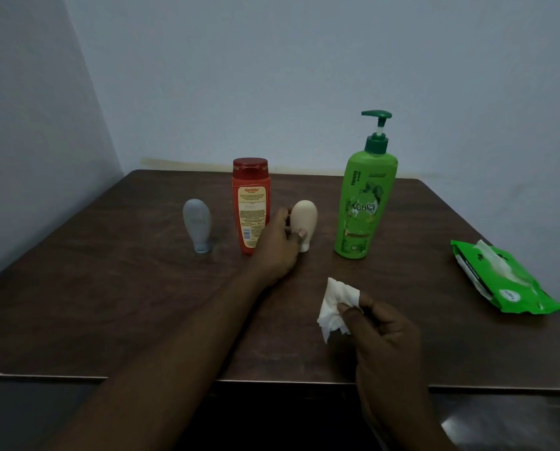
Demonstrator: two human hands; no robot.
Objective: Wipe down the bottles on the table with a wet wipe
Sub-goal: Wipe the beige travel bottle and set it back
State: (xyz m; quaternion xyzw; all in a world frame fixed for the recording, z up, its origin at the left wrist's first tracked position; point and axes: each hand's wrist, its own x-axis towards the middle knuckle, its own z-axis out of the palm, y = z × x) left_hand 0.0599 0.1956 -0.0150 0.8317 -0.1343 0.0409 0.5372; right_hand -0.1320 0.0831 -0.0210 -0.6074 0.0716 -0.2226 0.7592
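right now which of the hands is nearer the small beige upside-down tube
Left. The left hand grips the small beige upside-down tube; the right hand is nearer the camera, apart from it, pinching a crumpled white wet wipe.

Left hand (277, 245) covers the lower left side of the small beige upside-down squeeze bottle (304, 219); contact of the fingers behind it not visible. The same hand hides the lower right corner of the tall red flip-cap shampoo bottle (251, 203). Fine print on its back label too small to read.

Right hand (381, 336) conceals part of the crumpled white wet wipe (335, 304).

Both forearms cut off by the bottom edge.

Dark wooden table (109, 304) runs past left and right edges.

Green plastic wipes pack (500, 281): print unreadable.
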